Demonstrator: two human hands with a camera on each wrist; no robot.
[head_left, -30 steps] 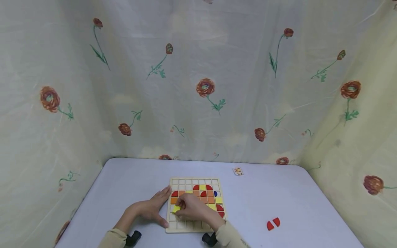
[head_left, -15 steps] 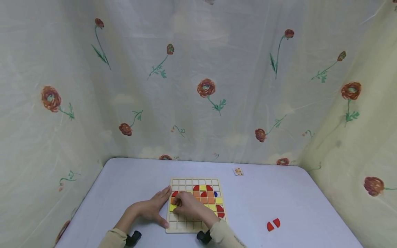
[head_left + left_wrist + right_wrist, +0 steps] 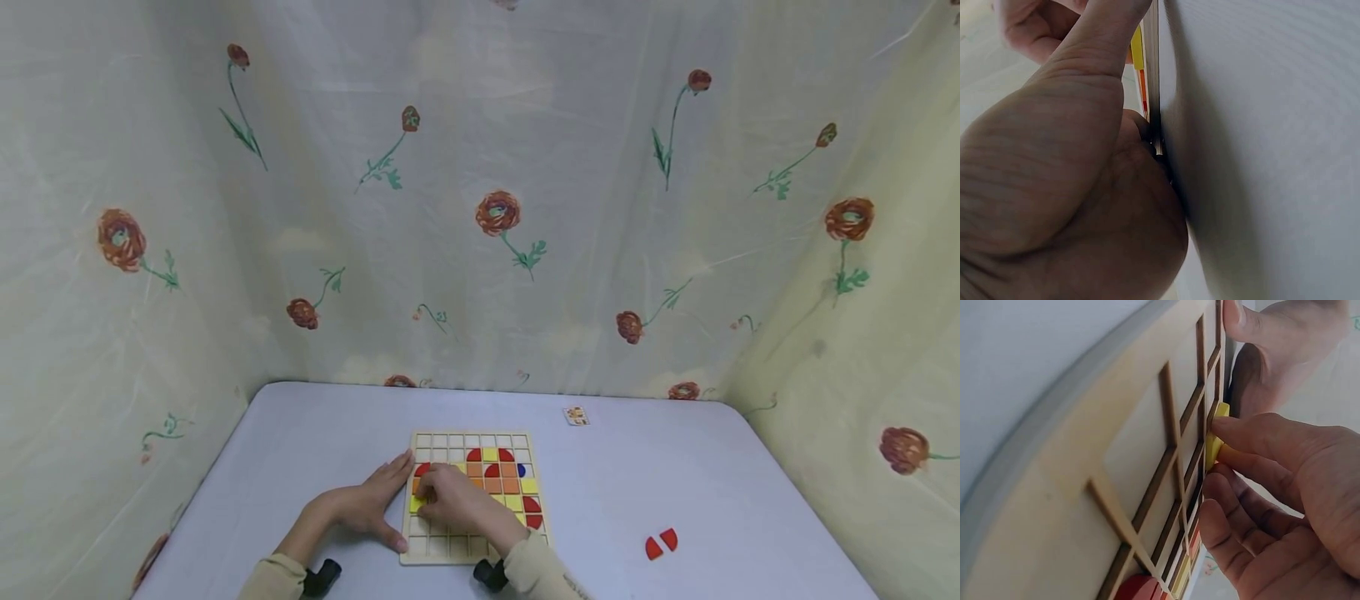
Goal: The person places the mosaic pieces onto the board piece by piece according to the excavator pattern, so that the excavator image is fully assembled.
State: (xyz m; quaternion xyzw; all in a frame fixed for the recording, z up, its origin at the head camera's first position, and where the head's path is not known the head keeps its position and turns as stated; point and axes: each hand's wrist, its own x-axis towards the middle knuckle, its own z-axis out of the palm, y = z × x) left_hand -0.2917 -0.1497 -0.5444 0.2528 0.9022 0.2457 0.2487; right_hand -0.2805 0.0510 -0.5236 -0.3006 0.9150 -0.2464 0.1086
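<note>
A wooden grid board [image 3: 456, 560] lies on the table, partly filled with red, orange and yellow pieces. Thumb and index finger of my right hand [image 3: 459, 500] pinch a yellow square tile [image 3: 1214, 445] at a cell in the board's left column. In the right wrist view the tile stands a little proud of the grid, the other fingers curled beside it. My left hand [image 3: 367, 503] rests along the board's left edge, thumb at the near corner and fingers stretched toward the far side. The right hand hides several middle cells in the head view.
Two red quarter-round pieces [image 3: 653, 547] lie on the table right of the board. A small printed card [image 3: 576, 416] is beyond the board's far right corner. Flower-patterned curtains [image 3: 450, 250] enclose the white table [image 3: 720, 475] at the back and sides.
My right hand has moved slightly left with the yellow tile, bringing it from above the grid down to the left-column cell. The left hand has stayed put.
</note>
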